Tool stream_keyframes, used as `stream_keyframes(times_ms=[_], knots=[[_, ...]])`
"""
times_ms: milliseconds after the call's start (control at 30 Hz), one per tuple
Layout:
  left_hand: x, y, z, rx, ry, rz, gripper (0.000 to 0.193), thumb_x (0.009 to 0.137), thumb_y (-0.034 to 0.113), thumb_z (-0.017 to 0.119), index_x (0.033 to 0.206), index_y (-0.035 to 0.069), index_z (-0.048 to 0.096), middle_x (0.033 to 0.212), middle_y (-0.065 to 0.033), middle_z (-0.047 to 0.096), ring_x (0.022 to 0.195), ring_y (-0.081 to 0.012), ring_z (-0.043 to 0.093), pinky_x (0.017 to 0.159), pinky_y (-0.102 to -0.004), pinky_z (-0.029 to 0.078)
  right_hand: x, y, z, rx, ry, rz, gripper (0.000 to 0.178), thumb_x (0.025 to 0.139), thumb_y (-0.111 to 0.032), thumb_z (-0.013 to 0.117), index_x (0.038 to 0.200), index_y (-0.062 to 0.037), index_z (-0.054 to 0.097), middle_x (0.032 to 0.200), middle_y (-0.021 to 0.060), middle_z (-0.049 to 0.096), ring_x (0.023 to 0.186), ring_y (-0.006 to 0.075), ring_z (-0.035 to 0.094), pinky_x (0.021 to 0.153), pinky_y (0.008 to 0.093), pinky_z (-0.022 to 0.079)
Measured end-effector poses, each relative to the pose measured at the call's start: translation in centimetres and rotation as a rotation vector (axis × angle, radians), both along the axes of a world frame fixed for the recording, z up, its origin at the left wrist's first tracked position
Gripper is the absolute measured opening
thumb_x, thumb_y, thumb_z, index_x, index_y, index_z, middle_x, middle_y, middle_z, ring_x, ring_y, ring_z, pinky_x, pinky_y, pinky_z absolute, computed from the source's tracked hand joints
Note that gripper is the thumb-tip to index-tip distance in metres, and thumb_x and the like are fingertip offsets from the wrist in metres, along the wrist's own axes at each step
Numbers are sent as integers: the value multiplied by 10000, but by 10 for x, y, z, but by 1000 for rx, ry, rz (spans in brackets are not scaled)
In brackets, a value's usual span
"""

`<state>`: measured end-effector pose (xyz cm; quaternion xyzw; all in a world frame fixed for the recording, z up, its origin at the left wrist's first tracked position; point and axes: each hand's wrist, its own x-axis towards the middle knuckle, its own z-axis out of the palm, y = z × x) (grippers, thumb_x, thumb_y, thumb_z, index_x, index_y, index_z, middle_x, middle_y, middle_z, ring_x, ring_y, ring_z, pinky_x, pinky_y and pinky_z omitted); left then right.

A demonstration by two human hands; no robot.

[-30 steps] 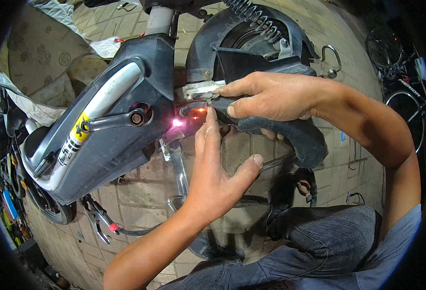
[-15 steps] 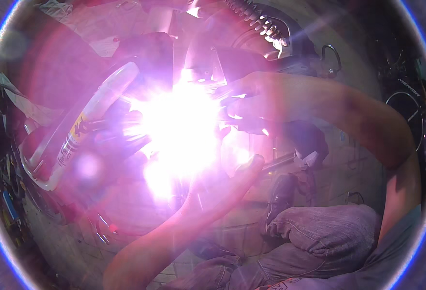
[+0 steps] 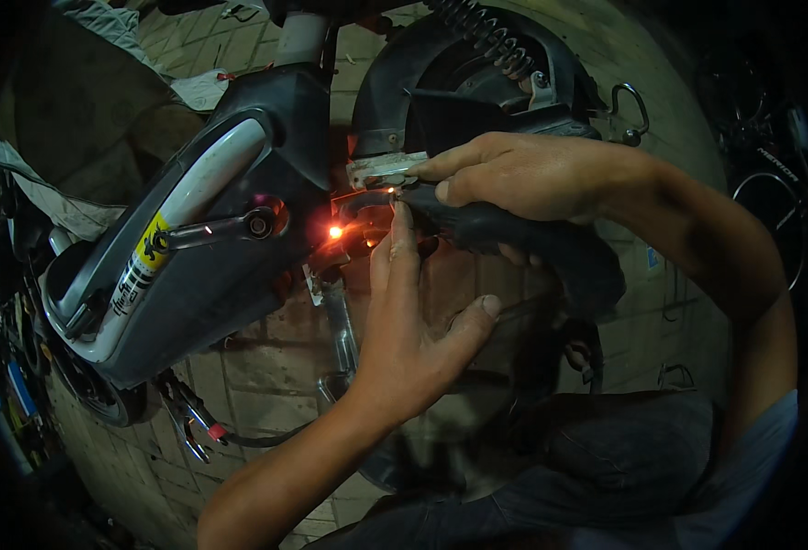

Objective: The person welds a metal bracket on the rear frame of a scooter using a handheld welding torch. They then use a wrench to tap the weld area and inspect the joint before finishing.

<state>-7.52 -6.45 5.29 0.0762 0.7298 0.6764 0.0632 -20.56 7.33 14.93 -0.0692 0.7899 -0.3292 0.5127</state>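
Observation:
A scooter-like vehicle with pedals (image 3: 211, 284) lies on its side, its dark body carrying a pale stripe. A red-hot spot (image 3: 335, 232) glows on the metal at the body's edge, with a smaller glowing tip (image 3: 391, 191) nearby. My left hand (image 3: 404, 312) reaches up from below, index finger stretched toward that tip and thumb apart. My right hand (image 3: 523, 179) is closed round a black, curved, handle-like thing (image 3: 532, 234) whose kind I cannot make out; fingers show beneath it. The right index finger touches a pale metal bracket (image 3: 386, 169).
A wheel with a dark mudguard (image 3: 395, 92) and a coil spring (image 3: 487, 41) lies beyond my hands. A clamp with a red part (image 3: 204, 431) and cable rests on the paving (image 3: 257, 376) at lower left. A bicycle (image 3: 775, 192) stands at right.
The blinding white-pink arc between my hands has gone out, leaving a red glow and a darker scene. Both arms stay nearly in place.

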Motion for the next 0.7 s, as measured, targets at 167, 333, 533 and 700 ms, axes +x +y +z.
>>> stream_keyframes(times_ms=[167,333,533,700], knots=[[4,-2,-3,40,-23,35,1007,816,223,720,1477,-121,43,1381,-299,287,1312,-378,375,1087,-417,343,1,-4,3,-19,15,11,531,964,-177,423,1465,-11,360,778,90,602,515,133,590,451,267,524],[5,3,-4,3,-14,53,978,817,234,723,1470,-126,91,1372,-306,328,1294,-368,399,1075,-406,353,1,1,-2,-14,19,-8,528,950,-186,445,1434,19,395,789,102,615,508,128,581,437,255,500],[7,-5,15,-26,-186,45,845,826,233,691,1444,-79,207,1351,-260,400,1278,-330,435,1065,-409,368,-3,0,-4,-65,41,101,497,930,-178,474,1380,33,467,905,121,649,729,158,610,612,274,512],[3,4,15,-22,-383,-66,731,825,220,658,1407,-42,302,1327,-205,453,1260,-288,467,1045,-401,392,-12,20,-31,-140,68,198,433,958,-142,471,1369,-6,502,1011,109,656,948,186,616,795,297,521]])
